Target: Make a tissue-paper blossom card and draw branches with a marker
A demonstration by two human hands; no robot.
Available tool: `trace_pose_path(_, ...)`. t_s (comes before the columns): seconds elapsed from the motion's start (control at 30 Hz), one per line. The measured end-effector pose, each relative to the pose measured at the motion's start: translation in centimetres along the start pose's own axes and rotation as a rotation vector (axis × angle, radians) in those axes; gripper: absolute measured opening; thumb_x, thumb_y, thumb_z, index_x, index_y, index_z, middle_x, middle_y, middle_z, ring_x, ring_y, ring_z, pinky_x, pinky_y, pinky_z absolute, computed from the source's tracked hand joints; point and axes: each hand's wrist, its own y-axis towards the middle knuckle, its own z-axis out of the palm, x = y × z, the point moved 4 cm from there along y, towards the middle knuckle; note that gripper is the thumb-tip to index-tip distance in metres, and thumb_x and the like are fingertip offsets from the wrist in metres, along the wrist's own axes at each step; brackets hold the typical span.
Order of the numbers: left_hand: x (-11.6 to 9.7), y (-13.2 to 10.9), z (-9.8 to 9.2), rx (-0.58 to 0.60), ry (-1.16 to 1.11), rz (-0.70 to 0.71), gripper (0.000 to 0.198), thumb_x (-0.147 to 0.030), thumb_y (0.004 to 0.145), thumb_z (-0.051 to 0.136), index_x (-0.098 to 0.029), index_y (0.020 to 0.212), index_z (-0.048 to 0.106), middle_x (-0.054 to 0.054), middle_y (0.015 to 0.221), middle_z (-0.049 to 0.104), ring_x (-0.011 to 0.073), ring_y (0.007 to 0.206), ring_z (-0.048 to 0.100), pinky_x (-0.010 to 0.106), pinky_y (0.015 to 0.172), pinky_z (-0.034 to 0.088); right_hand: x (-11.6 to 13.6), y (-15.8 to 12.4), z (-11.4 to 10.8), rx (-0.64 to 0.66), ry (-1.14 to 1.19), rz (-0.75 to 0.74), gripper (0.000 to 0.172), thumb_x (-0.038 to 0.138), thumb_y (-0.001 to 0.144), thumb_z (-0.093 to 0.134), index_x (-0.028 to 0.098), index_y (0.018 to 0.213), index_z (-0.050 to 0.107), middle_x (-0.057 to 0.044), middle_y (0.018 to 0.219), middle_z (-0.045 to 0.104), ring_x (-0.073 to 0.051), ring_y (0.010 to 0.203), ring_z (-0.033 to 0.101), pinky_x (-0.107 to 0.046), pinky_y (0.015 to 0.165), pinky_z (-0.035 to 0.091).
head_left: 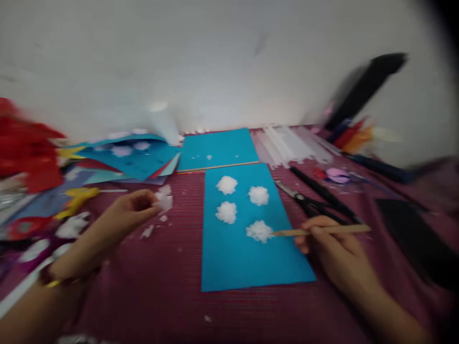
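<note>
A blue paper sheet (244, 253) lies on the maroon table with several white fluffy tufts (226, 185) stuck on it. My right hand (332, 251) is closed around a thin wooden stick (322, 231), whose tip touches the lower right tuft (258, 231). My left hand (125, 215) hovers left of the sheet and pinches a small white tuft (165, 200) between its fingertips. Small white scraps lie on the table under that hand.
Black scissors (308, 200) lie just right of the sheet. A second blue sheet (218, 149) lies behind it. Coloured papers (136, 160) pile up at the left, with red material (25, 148). White strips (290, 143) and a dark object (412, 234) lie at the right.
</note>
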Motion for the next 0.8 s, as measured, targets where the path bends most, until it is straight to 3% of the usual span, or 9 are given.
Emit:
trace_pose_path(0.07,-1.3,0.1,1.6,0.035,-0.095,-0.011,0.029,-0.049,0.064,0.068,-0.024,0.071,0.057,-0.003,0.059,0.056,0.0119,0.048,0.048,0.023,0.044,0.036,0.4,-0.2,0.7,0.085,0.072,-0.030,0.019,0.043,0.087,0.067,0.024,0.086,0.068,-0.005,0.068,0.073,-0.019,0.058,0.066,-0.032,0.058,0.053)
trace_pose_path(0.17,-4.2,0.5,4.5,0.126,-0.149,0.080,0.024,-0.046,0.066,0.069,-0.025,0.078,0.067,-0.002,0.068,0.066,0.0142,0.061,0.058,0.024,0.056,0.046,0.4,-0.4,1.3,0.162,0.075,-0.066,0.015,0.038,0.090,0.066,0.023,0.087,0.069,-0.002,0.072,0.075,-0.015,0.059,0.066,-0.027,0.060,0.054)
trace_pose_path(0.23,-6.3,0.8,6.7,0.202,-0.162,0.175,0.023,-0.047,0.068,0.066,-0.025,0.075,0.070,-0.001,0.071,0.069,0.0160,0.068,0.062,0.026,0.063,0.049,0.5,-0.7,1.7,0.212,0.010,-0.109,0.015,0.036,0.092,0.063,0.023,0.088,0.069,-0.002,0.074,0.075,-0.015,0.062,0.067,-0.026,0.060,0.054)
trace_pose_path(0.3,-7.9,1.0,9.0,0.267,-0.161,0.239,0.025,-0.048,0.071,0.063,-0.024,0.072,0.071,0.000,0.070,0.069,0.0165,0.066,0.061,0.026,0.060,0.048,0.8,-1.1,2.1,0.262,-0.096,-0.174,0.018,0.035,0.094,0.059,0.022,0.088,0.069,-0.003,0.075,0.074,-0.016,0.065,0.067,-0.026,0.060,0.054)
trace_pose_path(0.4,-9.1,1.3,11.9,0.305,-0.134,0.319,0.022,-0.042,0.074,0.056,-0.024,0.072,0.068,0.000,0.073,0.068,0.0164,0.068,0.061,0.027,0.061,0.047,1.3,-1.5,2.5,0.313,-0.228,-0.275,0.021,0.031,0.097,0.053,0.022,0.088,0.068,-0.004,0.077,0.072,-0.016,0.067,0.066,-0.028,0.060,0.053)
trace_pose_path(0.63,-8.1,0.8,14.7,0.411,-0.092,0.343,0.020,-0.033,0.073,0.045,-0.022,0.072,0.062,-0.001,0.071,0.064,0.0150,0.066,0.058,0.026,0.060,0.044,2.7,-2.1,2.9,0.395,-0.415,-0.525,0.018,0.015,0.095,0.050,0.024,0.099,0.065,-0.003,0.083,0.071,-0.018,0.080,0.068,-0.035,0.076,0.055)
trace_pose_path(0.8,-6.4,0.8,15.6,0.483,-0.032,0.326,0.018,-0.031,0.073,0.044,-0.022,0.073,0.059,-0.001,0.070,0.060,0.0144,0.064,0.054,0.026,0.059,0.041,2.7,-2.4,2.9,0.469,-0.554,-0.591,0.021,0.012,0.093,0.049,0.025,0.104,0.061,-0.005,0.087,0.071,-0.020,0.084,0.068,-0.036,0.075,0.054)
